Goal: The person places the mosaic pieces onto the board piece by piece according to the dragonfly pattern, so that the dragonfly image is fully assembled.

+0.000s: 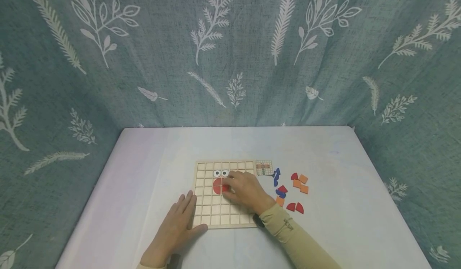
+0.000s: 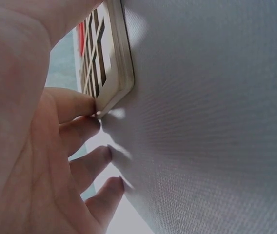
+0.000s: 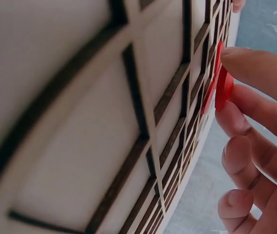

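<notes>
a thin red piece [image 3: 225, 91], pinched in the right hand [image 1: 247, 189], tilts over the flat-lying pale wooden grid board [image 1: 215, 209].

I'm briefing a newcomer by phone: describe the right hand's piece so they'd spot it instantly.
On the white table lies a wooden grid board. Over it, in the head view, below the two eye discs, the right hand holds a red piece. Unlike the other red pieces, it alone is pinched in a hand.

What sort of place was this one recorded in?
Probably a staged tabletop recording booth: teal leaf-print curtains enclose the back and sides of a white table, where a wooden grid board lies.
</notes>
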`<state>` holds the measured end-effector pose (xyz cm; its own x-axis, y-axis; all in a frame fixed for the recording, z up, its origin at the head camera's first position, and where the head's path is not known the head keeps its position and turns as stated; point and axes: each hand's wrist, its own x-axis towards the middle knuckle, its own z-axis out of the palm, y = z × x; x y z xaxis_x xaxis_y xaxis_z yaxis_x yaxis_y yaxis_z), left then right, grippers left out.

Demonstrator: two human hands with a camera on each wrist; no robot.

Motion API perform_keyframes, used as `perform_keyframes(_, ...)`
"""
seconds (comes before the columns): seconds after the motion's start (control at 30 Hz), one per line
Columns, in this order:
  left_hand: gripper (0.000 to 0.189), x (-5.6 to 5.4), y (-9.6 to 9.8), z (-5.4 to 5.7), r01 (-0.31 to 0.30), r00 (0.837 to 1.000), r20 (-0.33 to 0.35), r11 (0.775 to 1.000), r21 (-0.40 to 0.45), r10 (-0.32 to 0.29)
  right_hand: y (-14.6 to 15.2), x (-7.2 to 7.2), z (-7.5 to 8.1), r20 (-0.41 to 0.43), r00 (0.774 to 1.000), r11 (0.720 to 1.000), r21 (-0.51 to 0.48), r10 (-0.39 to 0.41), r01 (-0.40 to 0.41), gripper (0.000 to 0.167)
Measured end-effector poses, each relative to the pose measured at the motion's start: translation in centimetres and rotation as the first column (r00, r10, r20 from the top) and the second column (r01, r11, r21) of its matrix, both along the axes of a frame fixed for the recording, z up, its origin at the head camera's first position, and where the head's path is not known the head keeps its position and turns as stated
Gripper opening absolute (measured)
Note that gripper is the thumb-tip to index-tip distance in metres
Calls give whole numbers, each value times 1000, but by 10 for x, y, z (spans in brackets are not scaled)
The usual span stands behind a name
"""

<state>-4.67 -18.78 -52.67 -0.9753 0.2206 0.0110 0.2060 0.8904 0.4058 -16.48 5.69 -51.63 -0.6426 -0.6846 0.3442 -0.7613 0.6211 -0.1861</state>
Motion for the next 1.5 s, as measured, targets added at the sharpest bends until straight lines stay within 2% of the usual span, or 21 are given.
perform_keyframes(0.47,92,0,0,-1,6,1000,1,1000,-3,-6,-3,1,-3,19,1000,999,49,-23,22,20)
perform_keyframes(0.83,92,1,0,-2,6,1000,-20,1000,-1,-6,-4,0,-1,-16,1000,997,77,-2,3,15)
perform_keyframes(1.5,93,1,-1,-3,11,1000,-8,1000,3,-11,-7,0,-1,60,998,999,54,-10,7,10)
